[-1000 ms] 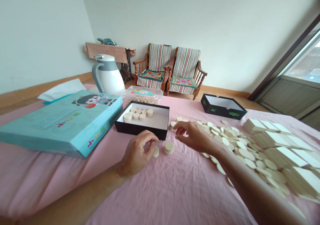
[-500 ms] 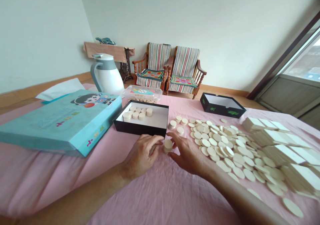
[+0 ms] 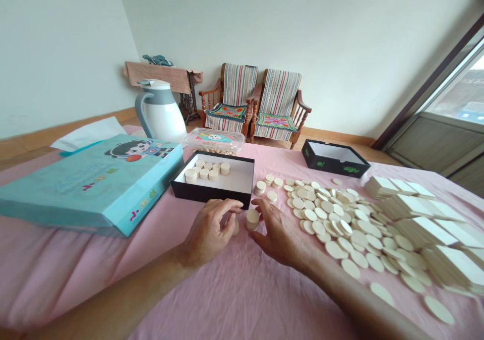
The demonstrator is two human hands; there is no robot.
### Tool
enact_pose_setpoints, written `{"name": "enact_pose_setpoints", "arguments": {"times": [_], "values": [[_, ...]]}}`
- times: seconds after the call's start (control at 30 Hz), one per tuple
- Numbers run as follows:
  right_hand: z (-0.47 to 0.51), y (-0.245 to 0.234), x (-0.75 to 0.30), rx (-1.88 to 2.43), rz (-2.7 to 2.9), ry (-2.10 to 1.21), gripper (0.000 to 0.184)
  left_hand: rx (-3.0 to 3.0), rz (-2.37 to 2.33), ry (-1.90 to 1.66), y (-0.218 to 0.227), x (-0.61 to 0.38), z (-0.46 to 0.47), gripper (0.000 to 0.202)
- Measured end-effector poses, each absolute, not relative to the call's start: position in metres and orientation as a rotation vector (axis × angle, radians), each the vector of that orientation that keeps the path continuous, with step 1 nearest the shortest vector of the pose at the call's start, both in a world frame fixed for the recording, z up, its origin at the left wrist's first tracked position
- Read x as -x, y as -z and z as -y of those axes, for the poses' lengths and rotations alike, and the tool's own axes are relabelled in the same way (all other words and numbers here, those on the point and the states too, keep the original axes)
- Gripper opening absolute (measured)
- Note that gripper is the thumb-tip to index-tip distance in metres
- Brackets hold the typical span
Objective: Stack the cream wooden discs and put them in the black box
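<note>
My left hand [image 3: 208, 230] lies on the pink cloth [image 3: 242, 289] with its fingers curled round a few pale round discs at their tips. Just to its right stands a small stack of discs [image 3: 252, 218]. My right hand [image 3: 278, 231] rests beside that stack, fingers stretched toward it and touching its side. Behind both hands sits an open black box [image 3: 212, 191] with several short stacks of discs [image 3: 209, 171] in its far left corner. A large spread of loose discs [image 3: 340, 226] covers the cloth to the right.
A large teal box [image 3: 91, 183] lies at the left, with a white jug [image 3: 161, 113] and a clear plastic container [image 3: 214, 142] behind. Another black box [image 3: 335, 158] sits at the back right. Stacks of pale cards [image 3: 427, 224] line the right side. Two striped chairs stand by the wall.
My right hand has come back from the loose discs to the small stack in front of the box. My left hand has stayed in place, fingers still curled on its discs.
</note>
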State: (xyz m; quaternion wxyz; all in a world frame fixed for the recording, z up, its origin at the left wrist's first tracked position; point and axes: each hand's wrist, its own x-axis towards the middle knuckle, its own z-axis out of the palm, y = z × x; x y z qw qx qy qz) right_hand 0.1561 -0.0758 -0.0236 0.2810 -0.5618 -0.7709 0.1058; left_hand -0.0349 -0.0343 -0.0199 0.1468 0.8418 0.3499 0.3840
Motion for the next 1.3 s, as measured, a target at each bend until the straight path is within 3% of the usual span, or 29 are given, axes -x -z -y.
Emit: {"name": "enact_pose_setpoints", "arguments": {"times": [0.37,0.83,1.17,1.3], "values": [[0.071,0.037,-0.154,1.454,1.965,-0.234,0.045,-2.362,-1.052,-1.191,0.016,0.038,0.033,0.021],[0.031,0.025,-0.162,1.786,1.945,0.113,0.047,-2.361,-1.064,-1.177,0.014,0.04,0.033,0.018],[0.035,0.018,-0.164,1.776,1.984,0.077,0.049,-2.366,-1.082,-1.081,0.012,0.041,0.03,0.019],[0.047,0.006,-0.178,1.694,1.932,0.046,0.029,-2.377,-1.099,-0.937,0.005,0.046,0.026,0.017]]}}
